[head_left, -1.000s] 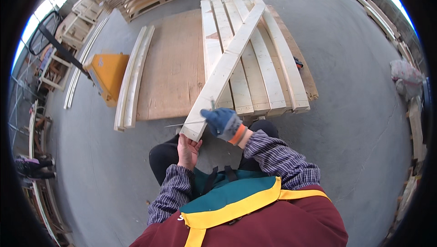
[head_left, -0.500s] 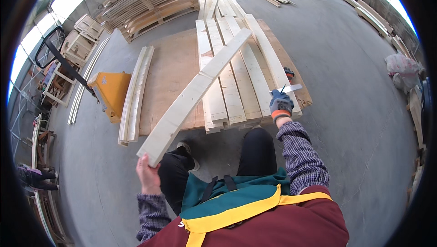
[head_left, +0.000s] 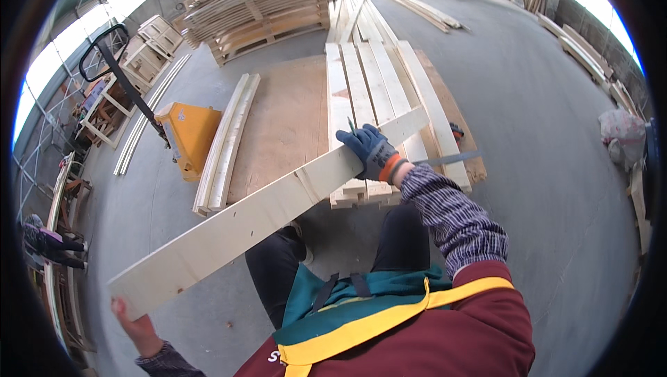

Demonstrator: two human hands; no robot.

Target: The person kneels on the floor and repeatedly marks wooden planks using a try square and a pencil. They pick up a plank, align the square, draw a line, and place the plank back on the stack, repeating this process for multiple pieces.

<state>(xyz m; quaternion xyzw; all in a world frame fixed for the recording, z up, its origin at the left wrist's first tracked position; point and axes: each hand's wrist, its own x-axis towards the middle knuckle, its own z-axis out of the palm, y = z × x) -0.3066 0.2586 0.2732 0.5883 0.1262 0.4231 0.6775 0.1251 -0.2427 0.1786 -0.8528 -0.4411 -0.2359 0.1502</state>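
Note:
A long pale wooden board [head_left: 278, 196] slants across in front of me, its near end low at the left and its far end over the stacked boards [head_left: 379, 78]. Bare, my left hand [head_left: 137, 328] is closed on the near end. My right hand [head_left: 369, 151], in a blue-grey glove with an orange cuff, is closed over the board's edge towards the far end. A thin dark pencil-like stick [head_left: 351, 126] juts up from its fingers. Past the right wrist shows a flat grey strip [head_left: 450, 159]; I cannot tell whether the hand touches it.
A dark glove-like item [head_left: 456, 132] lies at the right of the stack. Beneath is a brown plywood sheet [head_left: 281, 123], with two narrow boards [head_left: 228, 144] along its left. A yellow pallet jack [head_left: 187, 137] stands beside it. Stacked pallets [head_left: 260, 12] are farther off. A person [head_left: 48, 241] stands far left.
The board's near end has swung left and its far end has come nearer. My right hand has moved left from the stack's right side onto the board. My left hand moved outward with its end.

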